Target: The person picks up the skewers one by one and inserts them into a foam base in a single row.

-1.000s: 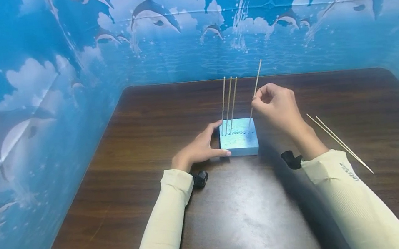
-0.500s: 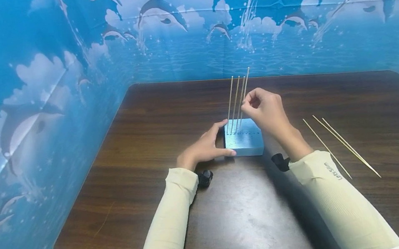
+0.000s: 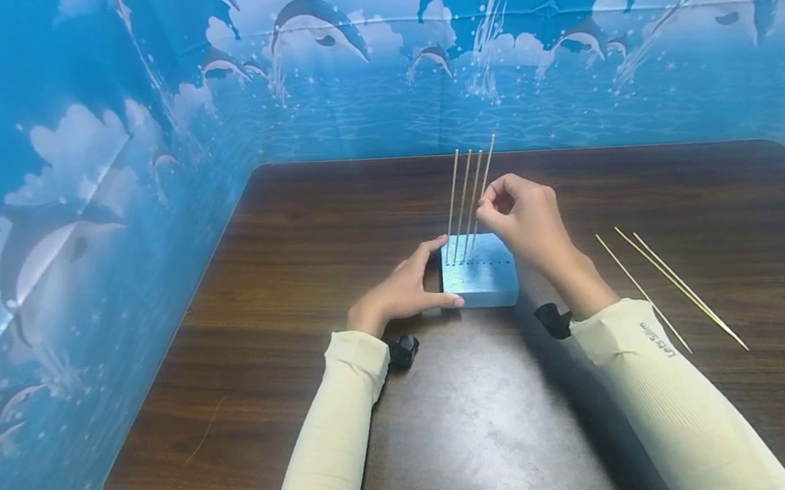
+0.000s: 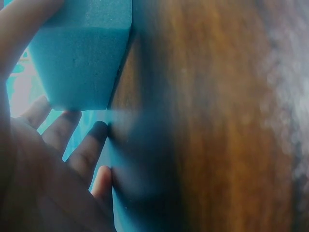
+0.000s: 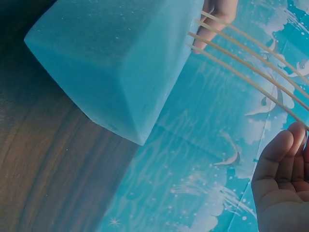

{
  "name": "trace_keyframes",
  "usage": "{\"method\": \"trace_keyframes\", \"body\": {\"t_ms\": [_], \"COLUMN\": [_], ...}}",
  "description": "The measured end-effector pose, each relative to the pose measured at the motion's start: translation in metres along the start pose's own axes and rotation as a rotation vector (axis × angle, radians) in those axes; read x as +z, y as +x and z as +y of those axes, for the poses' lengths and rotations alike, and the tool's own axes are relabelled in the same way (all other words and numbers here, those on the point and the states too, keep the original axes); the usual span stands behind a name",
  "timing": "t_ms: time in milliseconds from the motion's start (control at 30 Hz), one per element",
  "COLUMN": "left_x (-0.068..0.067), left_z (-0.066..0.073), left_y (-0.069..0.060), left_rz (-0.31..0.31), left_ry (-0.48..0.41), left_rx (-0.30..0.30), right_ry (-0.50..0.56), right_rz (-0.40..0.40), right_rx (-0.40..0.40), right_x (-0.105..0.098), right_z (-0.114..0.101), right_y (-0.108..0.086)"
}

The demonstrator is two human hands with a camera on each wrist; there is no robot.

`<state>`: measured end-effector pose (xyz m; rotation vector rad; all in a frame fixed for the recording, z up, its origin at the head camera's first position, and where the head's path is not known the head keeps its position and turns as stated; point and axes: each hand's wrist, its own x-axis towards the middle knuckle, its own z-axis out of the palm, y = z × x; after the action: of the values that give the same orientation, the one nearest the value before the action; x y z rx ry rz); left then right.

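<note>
A light blue block point(image 3: 480, 275) with a row of small holes lies on the table, and three thin sticks point(image 3: 456, 195) stand in its left part. My left hand point(image 3: 402, 289) grips the block's left side, thumb at the front corner and a finger at the back corner; the left wrist view shows the block point(image 4: 82, 63) above the spread fingers of the left hand point(image 4: 63, 159). My right hand point(image 3: 526, 215) pinches a fourth stick point(image 3: 489, 156), which leans right; in the right wrist view its lower end is at the block point(image 5: 120, 58), beside the others.
Three loose sticks point(image 3: 684, 285) lie on the brown table point(image 3: 241, 339) to the right, beyond the right forearm. A blue dolphin-print cloth point(image 3: 374, 107) hangs behind and along the left. Dark straps sit at both wrists.
The right hand has brought its stick leftward, from the block's right end to beside the three standing ones. Over the last half second it has barely moved. The left hand keeps its grip.
</note>
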<state>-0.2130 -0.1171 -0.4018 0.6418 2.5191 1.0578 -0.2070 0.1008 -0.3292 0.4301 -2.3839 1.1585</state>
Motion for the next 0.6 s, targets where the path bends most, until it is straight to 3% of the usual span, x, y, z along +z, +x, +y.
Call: {"method": "trace_keyframes", "body": {"t_ms": [600], "left_x": [0.0009], "left_z": [0.0013], "left_y": [-0.0007], "left_rz": [0.000], "left_ry": [-0.013], "left_rx": [-0.013], "right_ry": [0.008], "right_rz": [-0.025], "right_rx": [-0.032], "right_x": [0.0025], "right_z": [0.0084], "right_y": [-0.0070]}}
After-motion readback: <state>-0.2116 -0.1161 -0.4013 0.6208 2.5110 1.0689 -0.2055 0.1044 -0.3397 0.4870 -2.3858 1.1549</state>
